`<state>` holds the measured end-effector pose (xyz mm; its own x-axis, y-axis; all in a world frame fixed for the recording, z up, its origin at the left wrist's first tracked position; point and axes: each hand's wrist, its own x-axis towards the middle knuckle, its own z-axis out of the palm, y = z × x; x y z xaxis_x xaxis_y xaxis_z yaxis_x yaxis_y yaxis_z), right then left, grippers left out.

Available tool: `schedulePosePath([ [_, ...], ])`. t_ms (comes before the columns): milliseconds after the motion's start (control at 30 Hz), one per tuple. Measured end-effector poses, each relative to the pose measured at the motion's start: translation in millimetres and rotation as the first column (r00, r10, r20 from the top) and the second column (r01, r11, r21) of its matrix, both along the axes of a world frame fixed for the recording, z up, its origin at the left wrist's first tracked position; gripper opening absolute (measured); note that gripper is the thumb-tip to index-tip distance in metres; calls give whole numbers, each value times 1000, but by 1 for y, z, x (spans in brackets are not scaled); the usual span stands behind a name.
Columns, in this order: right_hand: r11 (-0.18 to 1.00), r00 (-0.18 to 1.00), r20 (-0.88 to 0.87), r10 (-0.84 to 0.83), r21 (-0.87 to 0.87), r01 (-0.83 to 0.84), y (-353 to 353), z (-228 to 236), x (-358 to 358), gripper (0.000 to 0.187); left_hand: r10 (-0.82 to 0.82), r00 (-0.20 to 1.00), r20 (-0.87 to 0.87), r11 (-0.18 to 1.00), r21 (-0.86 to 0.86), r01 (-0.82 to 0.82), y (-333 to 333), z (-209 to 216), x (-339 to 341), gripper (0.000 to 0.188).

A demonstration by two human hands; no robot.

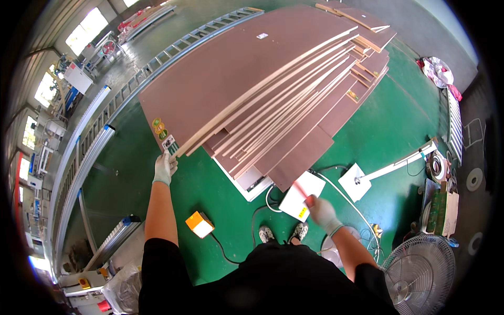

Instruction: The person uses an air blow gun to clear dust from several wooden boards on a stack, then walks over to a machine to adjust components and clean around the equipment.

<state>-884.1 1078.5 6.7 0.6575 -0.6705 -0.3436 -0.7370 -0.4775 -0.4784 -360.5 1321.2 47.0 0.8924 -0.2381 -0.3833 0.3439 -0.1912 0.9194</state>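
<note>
My left hand [165, 168], in a white glove, is at the near left edge of a large brown board [220, 68]. Its fingers are closed together there, beside the end of a long pale wooden strip [210, 128] and under a small printed card [168, 142]. What they pinch is too small to make out. My right hand [323, 214], also gloved, is closed around a red tool [301, 190] smeared by motion, so its kind does not show. That tool is over a white box [307, 197] on the floor.
More strips [294, 100] lie along the stacked boards. A metal roller track [152, 73] runs along the left. An orange-and-white box [200, 224] with a cable stands near my feet. At right are a white stand [362, 178], loose cables and a wire-caged fan [420, 273].
</note>
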Motion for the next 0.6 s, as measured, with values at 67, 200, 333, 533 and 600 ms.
schedulePosePath([
  [67,968,974,-13,226,117,-223,37,3,-3,37,37,999,-26,999,25,-37,0,8,-12,33],
  [200,990,993,115,23,139,-39,67,-30,-16,35,67,996,56,998,-11,-67,2,-12,-30,47],
  [333,951,947,97,306,17,-309,85,-53,-24,34,-99,987,127,995,1,99,26,-77,-86,38],
  [533,946,948,-157,277,215,-241,62,-64,-29,39,-830,531,-171,233,758,609,119,-216,-256,37],
  [600,979,976,-194,97,197,-58,58,-114,-51,40,-745,520,-418,129,675,726,109,-164,-325,35],
])
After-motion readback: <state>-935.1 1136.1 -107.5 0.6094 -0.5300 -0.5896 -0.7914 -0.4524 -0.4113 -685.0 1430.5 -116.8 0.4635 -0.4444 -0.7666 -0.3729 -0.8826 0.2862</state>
